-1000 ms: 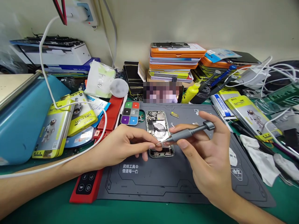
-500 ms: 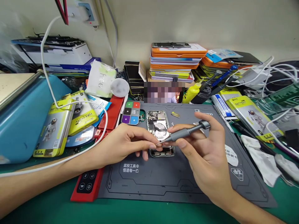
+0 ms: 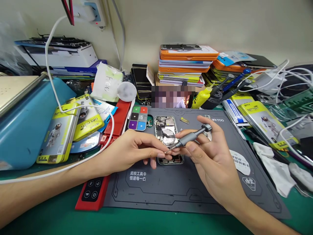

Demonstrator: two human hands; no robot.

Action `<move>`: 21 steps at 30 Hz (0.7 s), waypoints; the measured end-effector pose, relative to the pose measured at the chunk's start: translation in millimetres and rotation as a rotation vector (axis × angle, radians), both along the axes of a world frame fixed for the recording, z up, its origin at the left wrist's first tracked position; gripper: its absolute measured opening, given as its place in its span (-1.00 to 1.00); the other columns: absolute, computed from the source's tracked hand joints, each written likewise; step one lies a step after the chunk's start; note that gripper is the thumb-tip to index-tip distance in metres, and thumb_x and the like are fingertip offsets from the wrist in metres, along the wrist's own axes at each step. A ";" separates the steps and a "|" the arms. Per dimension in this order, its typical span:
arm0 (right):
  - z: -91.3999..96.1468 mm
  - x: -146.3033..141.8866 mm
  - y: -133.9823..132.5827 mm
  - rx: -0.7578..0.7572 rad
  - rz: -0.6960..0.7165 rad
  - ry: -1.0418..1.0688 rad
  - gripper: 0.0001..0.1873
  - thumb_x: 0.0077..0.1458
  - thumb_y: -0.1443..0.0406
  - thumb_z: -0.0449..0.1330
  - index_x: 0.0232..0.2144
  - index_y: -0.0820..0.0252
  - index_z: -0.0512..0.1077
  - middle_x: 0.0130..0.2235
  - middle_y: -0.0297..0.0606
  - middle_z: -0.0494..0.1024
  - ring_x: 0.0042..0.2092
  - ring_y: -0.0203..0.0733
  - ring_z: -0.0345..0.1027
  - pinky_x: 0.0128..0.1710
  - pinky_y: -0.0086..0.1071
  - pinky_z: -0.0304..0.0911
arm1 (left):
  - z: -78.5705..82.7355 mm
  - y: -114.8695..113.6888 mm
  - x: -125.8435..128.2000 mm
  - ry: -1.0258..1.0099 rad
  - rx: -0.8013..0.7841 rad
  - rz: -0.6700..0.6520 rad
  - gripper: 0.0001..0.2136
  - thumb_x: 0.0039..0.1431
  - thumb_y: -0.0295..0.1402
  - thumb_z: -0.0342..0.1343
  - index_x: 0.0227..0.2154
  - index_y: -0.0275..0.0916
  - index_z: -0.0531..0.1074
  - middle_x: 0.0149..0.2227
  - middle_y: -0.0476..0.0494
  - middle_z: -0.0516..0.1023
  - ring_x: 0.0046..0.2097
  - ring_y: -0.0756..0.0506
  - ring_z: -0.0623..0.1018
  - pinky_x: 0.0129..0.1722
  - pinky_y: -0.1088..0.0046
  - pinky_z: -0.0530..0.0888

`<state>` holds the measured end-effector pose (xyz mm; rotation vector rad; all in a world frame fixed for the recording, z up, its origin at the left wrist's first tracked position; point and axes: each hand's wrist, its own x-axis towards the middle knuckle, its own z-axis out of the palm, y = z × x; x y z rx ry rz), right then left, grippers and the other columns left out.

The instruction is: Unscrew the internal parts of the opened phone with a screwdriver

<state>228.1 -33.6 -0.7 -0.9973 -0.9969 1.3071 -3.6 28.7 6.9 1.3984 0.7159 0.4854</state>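
Observation:
My right hand (image 3: 215, 160) grips a grey precision screwdriver (image 3: 189, 138) between thumb and fingers, its thin shaft slanting down to the left. At the screwdriver's tip, the thumb and forefinger of my left hand (image 3: 139, 148) are pinched together. Whether a tiny part sits between them is too small to make out. Behind and below both hands lies an opened phone (image 3: 168, 122) on a dark grey work mat (image 3: 171, 189), its inner parts exposed. My fingers hide some of its lower half.
A colored sorting tray (image 3: 138, 117) stands left of the phone, and a small gold-colored piece (image 3: 184, 120) lies to its right. A red tool bar (image 3: 91, 195) borders the mat. Battery packs (image 3: 58, 133) lie at left. A yellow bottle (image 3: 202, 97) and stacked boxes (image 3: 187, 60) stand behind.
My right hand has tilted slightly, and the screwdriver's back end has swung a little to the left. My left hand keeps its pinch at the tip. The whole view has shifted slightly.

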 end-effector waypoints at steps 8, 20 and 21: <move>0.9 0.3 -0.9 -0.031 -0.005 0.011 -0.45 0.35 0.18 0.41 0.25 -0.23 0.28 -0.08 -0.35 0.69 -0.09 -0.29 0.65 -0.06 -0.42 0.64 | -0.2 0.4 0.8 -0.018 -0.003 0.017 -0.88 0.42 -0.43 0.31 -0.15 -0.17 0.76 -0.13 -0.02 0.82 -0.36 0.11 0.68 -0.32 0.72 0.55; 2.8 -1.2 -0.1 -0.079 0.005 -0.002 -0.49 0.37 0.20 0.37 0.23 -0.18 0.26 -0.06 -0.36 0.70 -0.19 -0.20 0.70 -0.12 -0.26 0.68 | 1.9 0.5 1.7 -0.019 0.002 0.020 -0.88 0.41 -0.42 0.31 -0.16 -0.19 0.76 -0.14 -0.06 0.82 -0.35 0.08 0.67 -0.31 0.66 0.57; 3.1 -1.3 -0.4 -0.082 0.007 0.000 -0.49 0.37 0.20 0.37 0.23 -0.18 0.26 -0.07 -0.36 0.70 -0.19 -0.21 0.70 -0.12 -0.26 0.68 | 2.2 0.7 2.0 -0.015 0.003 0.021 -0.88 0.42 -0.41 0.31 -0.16 -0.19 0.77 -0.14 -0.06 0.82 -0.35 0.07 0.67 -0.31 0.66 0.57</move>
